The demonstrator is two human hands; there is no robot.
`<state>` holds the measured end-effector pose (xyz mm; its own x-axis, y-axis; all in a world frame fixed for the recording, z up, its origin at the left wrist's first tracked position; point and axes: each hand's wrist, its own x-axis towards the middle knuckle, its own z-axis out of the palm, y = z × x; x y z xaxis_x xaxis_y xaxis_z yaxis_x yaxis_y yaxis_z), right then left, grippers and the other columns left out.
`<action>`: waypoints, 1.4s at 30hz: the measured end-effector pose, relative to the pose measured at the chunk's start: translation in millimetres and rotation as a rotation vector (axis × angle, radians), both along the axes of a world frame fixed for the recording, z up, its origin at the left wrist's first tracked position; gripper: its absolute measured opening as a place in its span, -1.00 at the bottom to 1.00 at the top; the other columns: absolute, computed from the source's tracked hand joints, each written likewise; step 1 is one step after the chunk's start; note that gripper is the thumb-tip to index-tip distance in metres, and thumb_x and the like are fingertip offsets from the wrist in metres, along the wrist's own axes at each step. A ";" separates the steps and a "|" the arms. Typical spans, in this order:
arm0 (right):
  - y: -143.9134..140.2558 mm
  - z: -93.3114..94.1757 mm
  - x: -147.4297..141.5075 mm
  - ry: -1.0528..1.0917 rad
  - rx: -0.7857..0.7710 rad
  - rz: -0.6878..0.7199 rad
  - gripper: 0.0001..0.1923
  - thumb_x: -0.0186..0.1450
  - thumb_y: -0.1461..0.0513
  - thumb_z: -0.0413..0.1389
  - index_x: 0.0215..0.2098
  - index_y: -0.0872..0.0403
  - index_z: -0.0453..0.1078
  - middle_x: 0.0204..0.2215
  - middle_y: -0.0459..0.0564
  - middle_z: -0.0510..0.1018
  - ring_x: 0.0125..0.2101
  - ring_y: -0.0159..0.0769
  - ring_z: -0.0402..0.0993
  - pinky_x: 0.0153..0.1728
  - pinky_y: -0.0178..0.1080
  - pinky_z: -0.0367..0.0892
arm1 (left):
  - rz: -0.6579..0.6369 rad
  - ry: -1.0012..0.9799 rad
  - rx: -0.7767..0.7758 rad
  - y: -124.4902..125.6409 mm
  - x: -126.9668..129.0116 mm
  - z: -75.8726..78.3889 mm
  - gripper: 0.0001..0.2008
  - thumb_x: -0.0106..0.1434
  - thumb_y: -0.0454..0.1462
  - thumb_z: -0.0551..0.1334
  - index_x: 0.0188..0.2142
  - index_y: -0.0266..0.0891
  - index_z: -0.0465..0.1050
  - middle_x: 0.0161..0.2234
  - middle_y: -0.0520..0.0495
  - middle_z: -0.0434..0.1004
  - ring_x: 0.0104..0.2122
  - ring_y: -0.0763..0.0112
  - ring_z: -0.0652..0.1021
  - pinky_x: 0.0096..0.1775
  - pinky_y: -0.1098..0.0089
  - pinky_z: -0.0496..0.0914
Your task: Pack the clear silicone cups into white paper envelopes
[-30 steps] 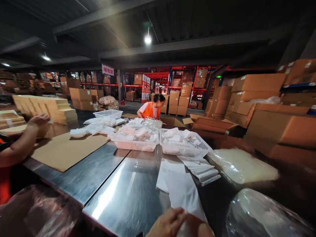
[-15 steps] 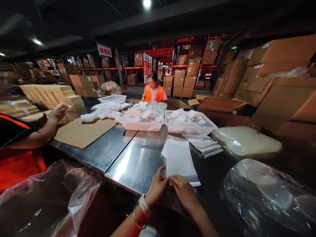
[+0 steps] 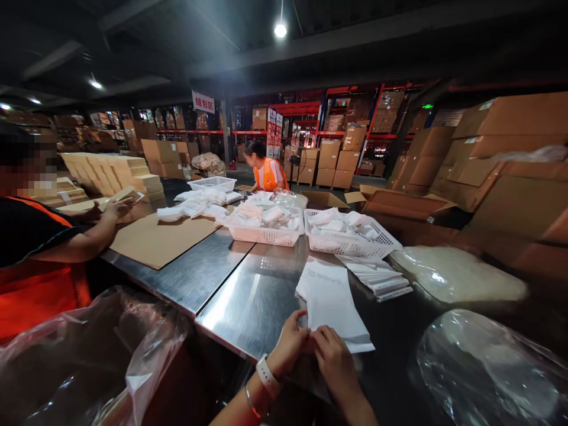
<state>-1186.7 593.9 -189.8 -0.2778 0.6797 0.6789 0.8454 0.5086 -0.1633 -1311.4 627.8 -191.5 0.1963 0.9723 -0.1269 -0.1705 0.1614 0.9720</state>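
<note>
3 white baskets on the worktop; 2 stacks of white bags; 2 co-workers.

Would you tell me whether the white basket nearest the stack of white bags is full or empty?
Full: the white basket is heaped with white packets rising above its rim, just behind the stack of white bags.

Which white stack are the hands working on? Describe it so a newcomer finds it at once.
On the steel table, look at the near edge, in front of the two white baskets. The flat white stack lies lengthwise there, with the left hand and right hand at its near end. The fanned pile beside it lies untouched.
</note>
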 end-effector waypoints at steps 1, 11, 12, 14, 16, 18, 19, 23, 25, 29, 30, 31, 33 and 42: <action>-0.8 0.2 -0.6 -0.010 0.027 -0.001 -0.71 0.34 0.43 -0.16 -0.34 0.03 0.33 -0.41 -0.04 0.40 -0.38 -0.25 0.36 -0.35 -0.23 0.22 | 0.021 -0.018 0.004 -0.8 0.0 2.2 -0.47 0.04 -0.35 0.20 0.06 -0.27 0.26 -0.45 0.08 0.39 -0.45 0.44 0.46 -0.38 0.45 0.35; -5.3 16.5 -7.6 -0.163 0.178 -0.005 -0.69 0.42 0.38 -0.22 -0.28 0.06 0.32 -0.46 -0.05 0.38 -0.42 -0.23 0.27 -0.36 -0.19 0.12 | 0.030 -0.158 -0.075 -1.0 -2.4 12.9 -0.26 -0.04 -0.35 0.24 0.19 -0.41 0.17 -0.63 0.19 0.29 -0.62 0.51 0.32 -0.50 0.47 0.20; -5.2 15.4 -8.0 -0.152 0.167 -0.011 -0.68 0.43 0.38 -0.23 -0.30 0.06 0.32 -0.46 -0.05 0.38 -0.43 -0.23 0.28 -0.37 -0.20 0.12 | 0.024 -0.164 -0.078 -1.2 -3.3 14.2 -0.24 -0.04 -0.35 0.25 0.20 -0.42 0.16 -0.62 0.18 0.30 -0.61 0.52 0.33 -0.49 0.47 0.20; -5.1 12.7 -7.9 -0.098 0.132 -0.015 -0.68 0.44 0.36 -0.22 -0.34 0.06 0.30 -0.46 -0.05 0.39 -0.43 -0.25 0.29 -0.37 -0.21 0.14 | 0.017 -0.169 -0.087 -2.6 -5.1 17.2 -0.20 -0.05 -0.36 0.26 0.23 -0.43 0.14 -0.58 0.15 0.35 -0.59 0.53 0.34 -0.48 0.47 0.21; -5.4 11.0 -7.1 -0.023 0.090 0.004 -0.70 0.46 0.32 -0.20 -0.34 0.06 0.29 -0.45 -0.05 0.39 -0.42 -0.27 0.32 -0.37 -0.23 0.17 | 0.004 -0.182 -0.096 -4.9 -6.5 19.8 -0.17 -0.05 -0.36 0.27 0.25 -0.43 0.11 -0.52 0.10 0.40 -0.56 0.54 0.35 -0.46 0.47 0.23; -5.8 10.9 -6.2 0.017 0.063 0.034 -0.71 0.46 0.29 -0.18 -0.33 0.06 0.30 -0.44 -0.05 0.40 -0.40 -0.27 0.34 -0.36 -0.24 0.18 | 0.001 -0.203 -0.099 -7.2 -7.5 21.4 -0.14 -0.04 -0.35 0.28 0.28 -0.42 0.08 -0.50 0.10 0.41 -0.55 0.55 0.35 -0.45 0.47 0.23; -6.0 11.3 -6.1 0.012 0.060 0.041 -0.71 0.46 0.28 -0.18 -0.34 0.06 0.31 -0.44 -0.04 0.40 -0.39 -0.27 0.34 -0.36 -0.24 0.18 | 0.004 -0.212 -0.096 -8.2 -7.7 21.8 -0.14 -0.04 -0.35 0.28 0.28 -0.41 0.07 -0.50 0.11 0.39 -0.55 0.56 0.34 -0.45 0.48 0.22; -5.6 12.4 -7.4 -0.082 0.103 0.007 -0.69 0.46 0.31 -0.19 -0.35 0.06 0.32 -0.45 -0.04 0.39 -0.41 -0.26 0.30 -0.36 -0.23 0.15 | 0.018 -0.228 -0.101 -9.5 -7.9 21.9 -0.13 -0.03 -0.33 0.31 0.29 -0.39 0.08 -0.51 0.12 0.38 -0.55 0.56 0.33 -0.46 0.50 0.22; -4.8 11.5 -8.6 -0.120 0.120 -0.002 -0.71 0.45 0.33 -0.19 -0.31 0.06 0.33 -0.45 -0.04 0.40 -0.40 -0.25 0.30 -0.35 -0.22 0.14 | 0.020 -0.224 -0.112 -9.0 -7.7 21.8 -0.13 -0.03 -0.32 0.34 0.28 -0.37 0.10 -0.50 0.11 0.39 -0.54 0.54 0.35 -0.46 0.49 0.23; -3.6 7.7 -10.5 -0.148 0.120 -0.015 -0.73 0.40 0.39 -0.16 -0.28 0.05 0.33 -0.44 -0.03 0.41 -0.39 -0.22 0.28 -0.32 -0.20 0.13 | 0.045 -0.230 -0.111 -8.7 -7.6 22.1 -0.14 -0.06 -0.38 0.29 0.27 -0.39 0.12 -0.43 0.06 0.43 -0.54 0.56 0.34 -0.46 0.51 0.25; -3.6 7.0 -10.9 -0.136 0.098 -0.017 -0.73 0.38 0.41 -0.16 -0.28 0.05 0.32 -0.42 -0.03 0.41 -0.38 -0.21 0.28 -0.31 -0.20 0.14 | 0.055 -0.231 -0.106 -9.0 -7.7 22.2 -0.13 -0.07 -0.39 0.28 0.28 -0.40 0.11 -0.41 0.05 0.44 -0.54 0.57 0.34 -0.46 0.51 0.25; -3.7 6.4 -11.2 -0.116 0.075 -0.014 -0.73 0.37 0.41 -0.16 -0.29 0.05 0.32 -0.41 -0.02 0.41 -0.36 -0.21 0.29 -0.30 -0.19 0.14 | 0.065 -0.228 -0.099 -9.4 -7.7 22.2 -0.12 -0.07 -0.40 0.27 0.29 -0.40 0.09 -0.40 0.05 0.44 -0.54 0.58 0.34 -0.45 0.52 0.26; -4.2 6.1 -11.6 -0.069 0.041 0.000 -0.74 0.35 0.42 -0.17 -0.33 0.04 0.29 -0.41 -0.02 0.41 -0.35 -0.20 0.28 -0.28 -0.19 0.15 | 0.074 -0.214 -0.087 -10.4 -7.6 21.9 -0.11 -0.07 -0.40 0.26 0.30 -0.39 0.07 -0.42 0.06 0.43 -0.54 0.58 0.34 -0.45 0.52 0.27; -8.5 8.9 -2.8 0.172 0.115 0.061 -0.81 0.37 0.39 -0.17 -0.32 0.05 0.19 -0.42 -0.04 0.33 -0.36 -0.24 0.27 -0.33 -0.22 0.24 | 0.099 -0.080 -0.019 -9.5 -5.7 18.6 -0.07 -0.01 -0.28 0.26 0.33 -0.41 -0.07 -0.67 0.24 0.15 -0.66 0.56 0.19 -0.58 0.51 0.13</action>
